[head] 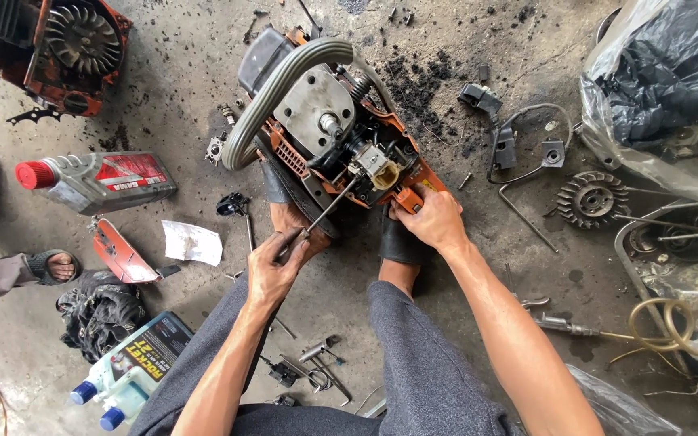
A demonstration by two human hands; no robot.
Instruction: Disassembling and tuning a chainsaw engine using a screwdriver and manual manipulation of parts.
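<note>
Grimy grey concrete floor (187,73), stained with oil and strewn with black grit near the top middle; seated low, legs in grey trousers stretched out, both feet in dark sandals braced against the work. Orange chainsaw body (329,129) lying in the upper middle with covers off, grey loop handle arched over its left side, metal engine parts exposed. Left hand (272,266) clenched around the handle of a screwdriver (329,206), shaft slanting up and right with its tip in among the engine parts. Right hand (434,218) clamped on the saw's lower right orange corner, fingers curled over the edge, pinning it. Around the left hand: small black part and loose bolts just beside, white paper scrap (191,242) and red cover (123,254) further left, grey oil bottle (98,182) with a red cap lying flat beyond them. Second stripped saw (62,48) in the top left corner. Black rag heap and a blue-capped bottle (127,367) at lower left, near another person's sandalled foot (54,266) at the left edge. Right side crowded: flywheel (591,198), bent wire and black clips, plastic bag (664,89) filling the top right corner, coiled hose (680,319) at lower right. Small tools lying between the knees. Open floor mostly just below the saw between the forearms, and in a strip left of it.
</note>
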